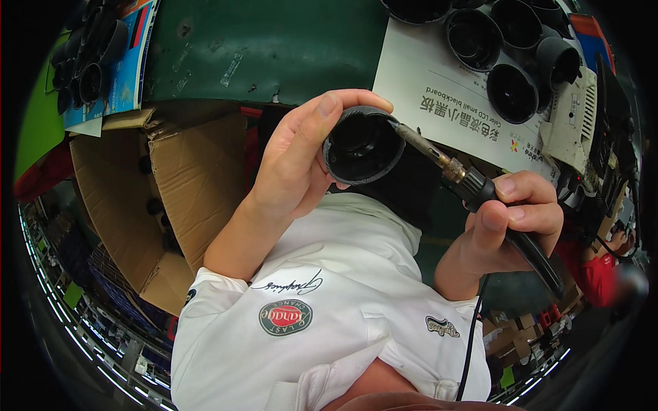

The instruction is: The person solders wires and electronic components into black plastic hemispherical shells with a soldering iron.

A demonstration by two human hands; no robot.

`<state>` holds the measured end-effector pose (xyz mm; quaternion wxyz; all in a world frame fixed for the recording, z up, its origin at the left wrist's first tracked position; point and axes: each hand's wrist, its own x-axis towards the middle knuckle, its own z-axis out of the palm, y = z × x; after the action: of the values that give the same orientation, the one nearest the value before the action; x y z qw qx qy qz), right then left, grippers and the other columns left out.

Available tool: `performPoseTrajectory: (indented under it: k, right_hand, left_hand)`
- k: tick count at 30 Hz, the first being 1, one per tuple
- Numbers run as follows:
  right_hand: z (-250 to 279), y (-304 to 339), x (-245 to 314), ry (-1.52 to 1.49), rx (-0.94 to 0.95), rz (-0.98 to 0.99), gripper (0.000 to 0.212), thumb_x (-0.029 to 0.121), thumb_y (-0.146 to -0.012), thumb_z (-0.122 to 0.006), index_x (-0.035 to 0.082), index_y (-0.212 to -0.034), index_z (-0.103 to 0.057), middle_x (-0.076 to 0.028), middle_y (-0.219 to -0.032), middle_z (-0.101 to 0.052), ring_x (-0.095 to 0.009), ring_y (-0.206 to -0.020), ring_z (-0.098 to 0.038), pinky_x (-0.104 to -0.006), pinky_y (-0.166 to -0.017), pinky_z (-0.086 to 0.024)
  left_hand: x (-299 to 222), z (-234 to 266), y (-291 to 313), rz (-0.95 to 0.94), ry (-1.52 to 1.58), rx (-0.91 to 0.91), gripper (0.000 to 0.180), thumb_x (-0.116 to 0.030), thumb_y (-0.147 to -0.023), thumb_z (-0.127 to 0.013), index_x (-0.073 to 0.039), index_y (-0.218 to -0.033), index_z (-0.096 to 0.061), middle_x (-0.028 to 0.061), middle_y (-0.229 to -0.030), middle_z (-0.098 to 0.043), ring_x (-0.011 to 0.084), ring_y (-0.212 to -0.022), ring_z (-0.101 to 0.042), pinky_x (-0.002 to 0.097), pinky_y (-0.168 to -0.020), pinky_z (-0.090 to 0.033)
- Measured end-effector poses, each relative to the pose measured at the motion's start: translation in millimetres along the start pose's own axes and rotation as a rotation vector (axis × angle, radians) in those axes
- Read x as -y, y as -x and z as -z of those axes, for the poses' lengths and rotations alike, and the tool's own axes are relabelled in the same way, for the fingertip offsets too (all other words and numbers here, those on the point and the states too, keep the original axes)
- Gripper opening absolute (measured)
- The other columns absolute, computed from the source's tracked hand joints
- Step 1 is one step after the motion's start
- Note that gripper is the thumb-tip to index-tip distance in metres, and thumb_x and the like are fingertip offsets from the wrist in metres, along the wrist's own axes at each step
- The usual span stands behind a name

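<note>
My left hand (298,151) is closed around a black round plastic cup-shaped part (363,147), its hollow inside turned up to view. Fingers wrap its left side and far rim. My right hand (517,216) grips the black handle of a soldering iron (469,181). The iron's metal barrel slants up and to the left, and its tip meets or nearly meets the right rim of the part. Whether the tip actually touches, I cannot tell. A thin black cord hangs below the right hand.
Several similar black cups (510,92) stand on a white printed sheet (425,89) at the far right, beside a pale vented box (576,116). More black parts (92,75) lie at far left. An open cardboard box (199,185) sits left, below the green table (274,41). Another person's red sleeve (596,277) shows right.
</note>
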<state>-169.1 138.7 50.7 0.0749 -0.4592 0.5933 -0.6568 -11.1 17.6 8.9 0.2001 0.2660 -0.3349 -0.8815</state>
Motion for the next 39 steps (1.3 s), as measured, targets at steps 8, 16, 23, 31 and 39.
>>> performPoseTrajectory:
  k: [8,16,23,31,39]
  right_hand:
    - [0,2,1,0.025,0.032,-0.017,0.033,0.009,-0.068,-0.080,0.010,-0.082,-0.051,-0.011,-0.081,-0.059,-0.011,-0.061,-0.055,-0.0188,-0.053,-0.045]
    - [7,9,1,-0.031,-0.079,-0.091,0.034,0.016,-0.070,-0.080,0.011,-0.080,-0.049,-0.010,-0.080,-0.057,-0.012,-0.062,-0.054,-0.0205,-0.054,-0.047]
    - [11,0,0,-0.070,-0.091,-0.030,0.030,0.025,-0.083,-0.067,0.007,-0.084,-0.043,-0.011,-0.089,-0.048,-0.014,-0.058,-0.054,-0.0180,-0.047,-0.045]
    - [34,-1,-15,-0.192,-0.355,-0.131,0.037,0.029,-0.078,-0.072,0.009,-0.088,-0.043,-0.009,-0.093,-0.047,-0.013,-0.062,-0.053,-0.0199,-0.049,-0.046]
    - [41,11,-19,-0.313,-0.343,-0.241,0.036,0.026,-0.077,-0.073,0.008,-0.087,-0.043,-0.009,-0.091,-0.045,-0.012,-0.063,-0.052,-0.0187,-0.047,-0.047]
  left_hand:
    - [1,-1,1,-0.015,0.020,-0.035,0.052,-0.042,-0.097,-0.028,0.002,-0.114,-0.050,0.0172,-0.095,-0.060,0.0114,-0.070,-0.058,0.0182,-0.044,-0.040]
    - [-1,3,-1,0.023,0.124,0.017,0.052,-0.040,-0.098,-0.023,0.001,-0.117,-0.048,0.0223,-0.096,-0.058,0.0110,-0.063,-0.055,0.0185,-0.042,-0.042]
    - [-12,-3,-3,-0.016,0.157,0.048,0.048,-0.033,-0.096,-0.024,0.003,-0.120,-0.046,0.0248,-0.096,-0.057,0.0130,-0.061,-0.054,0.0205,-0.041,-0.043]
    - [-70,-16,-20,-0.420,0.022,-0.012,0.053,-0.030,-0.087,-0.038,0.000,-0.131,-0.037,0.0288,-0.115,-0.044,0.0258,-0.067,-0.056,0.0320,-0.050,-0.048]
    - [-77,-45,-37,-0.428,-0.316,-0.044,0.039,-0.015,-0.089,-0.036,0.009,-0.119,-0.042,0.0231,-0.111,-0.051,0.0230,-0.070,-0.059,0.0289,-0.049,-0.049]
